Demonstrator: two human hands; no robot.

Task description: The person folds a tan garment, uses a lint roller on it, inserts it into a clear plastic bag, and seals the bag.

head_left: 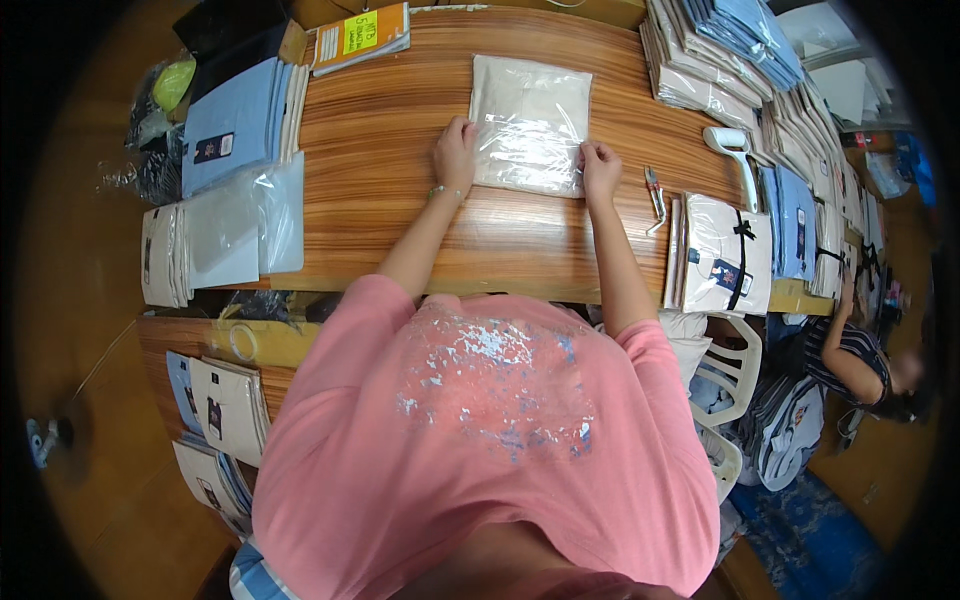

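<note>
A folded cream cloth in a clear plastic bag lies flat on the striped wooden table, with light glaring off its film. At its left edge is my left hand, fingers curled and closed on the bag's side. On the opposite edge my right hand pinches the plastic near the lower right corner. Both forearms reach in from below. The fingertips are partly hidden by the hands.
Bagged blue garments and clear plastic sleeves sit at left, near an orange notebook. To the right lie snips, a white lint roller, a cream packet with black ribbon and tall garment stacks. Another person is at far right.
</note>
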